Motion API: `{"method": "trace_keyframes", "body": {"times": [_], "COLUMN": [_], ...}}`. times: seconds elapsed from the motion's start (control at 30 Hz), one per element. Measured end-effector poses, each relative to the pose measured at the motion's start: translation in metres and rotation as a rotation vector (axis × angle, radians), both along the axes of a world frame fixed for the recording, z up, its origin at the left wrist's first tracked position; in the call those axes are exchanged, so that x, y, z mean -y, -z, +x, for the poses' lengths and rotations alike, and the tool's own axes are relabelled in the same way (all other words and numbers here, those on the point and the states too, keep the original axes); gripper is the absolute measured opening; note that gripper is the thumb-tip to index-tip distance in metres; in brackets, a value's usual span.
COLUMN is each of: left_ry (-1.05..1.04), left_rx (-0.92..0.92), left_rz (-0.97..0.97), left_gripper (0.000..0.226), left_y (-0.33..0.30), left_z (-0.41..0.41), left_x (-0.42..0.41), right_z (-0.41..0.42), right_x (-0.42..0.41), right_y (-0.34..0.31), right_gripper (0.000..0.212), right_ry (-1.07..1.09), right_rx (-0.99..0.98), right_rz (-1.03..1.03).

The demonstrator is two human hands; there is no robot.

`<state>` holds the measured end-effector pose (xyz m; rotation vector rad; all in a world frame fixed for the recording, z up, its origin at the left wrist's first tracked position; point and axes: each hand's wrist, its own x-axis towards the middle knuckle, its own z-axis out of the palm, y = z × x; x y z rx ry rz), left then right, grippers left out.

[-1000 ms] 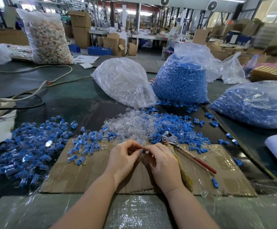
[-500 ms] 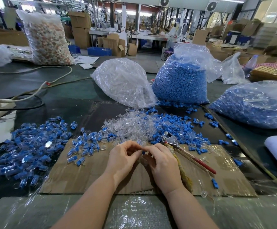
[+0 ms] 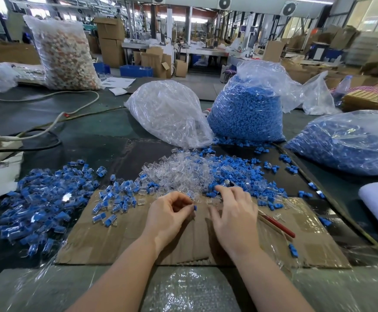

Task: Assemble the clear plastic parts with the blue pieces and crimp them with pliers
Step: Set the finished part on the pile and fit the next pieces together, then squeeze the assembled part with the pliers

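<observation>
Just below the centre of the frame, the left hand is curled with its fingers drawn in toward the thumb, pinching a small blue piece that peeks out at its fingertips above the flattened cardboard sheet. Whether a clear part is pinched along with it cannot be told. To its right, apart from it, the right hand is spread loosely, fingers reaching toward the near edge of the clear plastic parts heaped at mid-frame; it covers most of the pliers, whose red handle sticks out at lower right of the hand, and it is unclear whether the hand grips them or only lies over them. Loose blue pieces are scattered right of the clear heap. A pile of assembled blue-and-clear parts spreads over the left middle of the frame. Behind, toward upper centre, stand a bag of clear parts and a bag of blue pieces.
</observation>
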<state>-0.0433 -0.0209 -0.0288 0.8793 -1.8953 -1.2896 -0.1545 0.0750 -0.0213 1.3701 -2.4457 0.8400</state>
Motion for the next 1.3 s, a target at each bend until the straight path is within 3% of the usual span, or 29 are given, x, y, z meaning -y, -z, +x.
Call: {"method": "trace_keyframes", "body": {"times": [0.13, 0.23, 0.33, 0.63, 0.7, 0.8, 0.87, 1.0, 1.17, 1.3], "left_ry": [-0.012, -0.019, -0.022, -0.082, -0.081, -0.101, -0.116, -0.122, -0.131, -0.150], "left_rx": [0.005, 0.014, -0.013, -0.115, -0.182, -0.210, -0.247, -0.283, -0.256, -0.224], "left_rz": [0.001, 0.006, 0.062, 0.341, 0.452, 0.497, 0.511, 0.547, 0.542, 0.546], "left_gripper": [0.012, 0.014, 0.015, 0.005, 0.005, 0.007, 0.012, 0.013, 0.010, 0.008], "left_y": [-0.001, -0.003, -0.005, -0.013, -0.015, -0.018, -0.020, -0.024, -0.027, -0.028], "left_z": [0.000, -0.002, -0.002, -0.006, -0.007, -0.011, -0.013, -0.012, -0.009, -0.010], "left_x": [0.000, 0.001, 0.002, 0.009, 0.011, 0.016, 0.018, 0.019, 0.022, 0.023], "right_z": [-0.015, -0.023, -0.023, -0.018, -0.018, -0.012, -0.008, -0.005, -0.006, -0.007], "right_x": [-0.012, -0.020, -0.023, -0.022, -0.019, -0.015, -0.015, -0.018, -0.017, -0.016], "right_y": [-0.008, -0.010, -0.011, -0.031, -0.040, -0.055, -0.061, -0.064, -0.063, -0.060], "right_gripper": [0.056, 0.072, 0.071, 0.035, 0.033, 0.036, 0.039, 0.038, 0.005, 0.028], "right_ry": [0.282, 0.370, 0.374, 0.258, 0.083, -0.102, -0.155, -0.181, -0.304, -0.290], "right_rx": [-0.009, 0.033, 0.022, -0.062, 0.082, 0.567, 0.755, 0.821, 0.989, 1.035], "right_rz": [0.373, 0.574, 0.601, 0.480, 0.416, 0.279, 0.265, 0.345, 0.400, 0.422]}}
